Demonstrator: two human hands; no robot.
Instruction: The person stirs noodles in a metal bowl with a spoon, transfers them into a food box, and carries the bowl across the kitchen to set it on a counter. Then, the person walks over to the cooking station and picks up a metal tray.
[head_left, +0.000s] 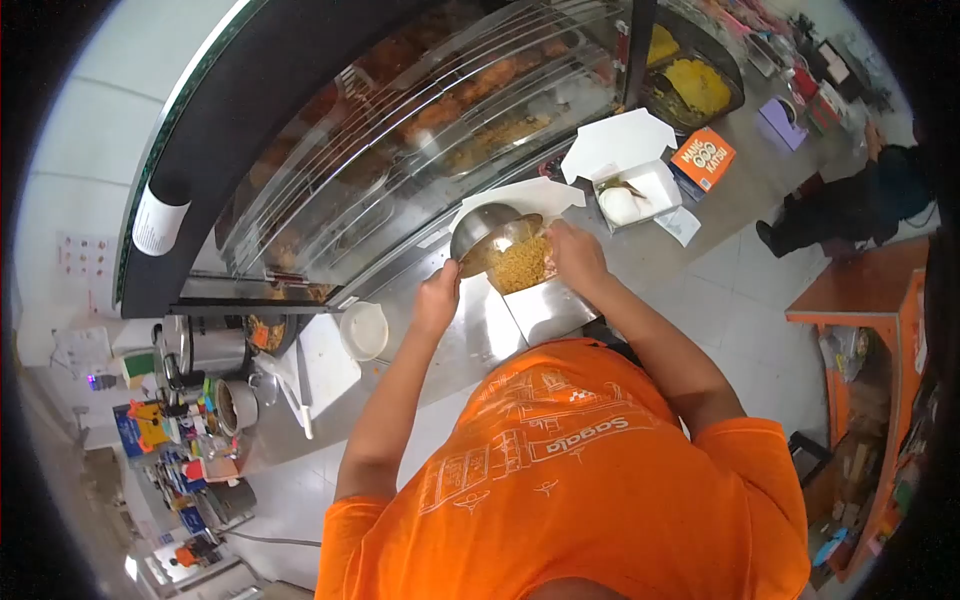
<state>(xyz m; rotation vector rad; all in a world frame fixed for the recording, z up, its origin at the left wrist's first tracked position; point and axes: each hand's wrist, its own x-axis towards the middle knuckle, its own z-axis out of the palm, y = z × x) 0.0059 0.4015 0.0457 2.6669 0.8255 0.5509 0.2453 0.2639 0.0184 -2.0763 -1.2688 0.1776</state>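
My left hand (437,298) grips the near left edge of a metal bowl (485,225), its fingers wrapped round the rim. The bowl is tilted over a white box holding yellow-brown rice (520,266). Closed fingers of my right hand (576,255) are at the right side of the rice box, beside the bowl; what they hold is hidden. To the right stands an open white box (655,185) with a white mound of food inside, next to an orange printed box (704,158).
A glass display case (420,130) with trays of food rises beyond the counter. On the left lie a knife (304,385) on a white board (332,358), a round lid (364,331) and a pot (236,406). A person (850,205) stands at the far right, near orange shelving (860,285).
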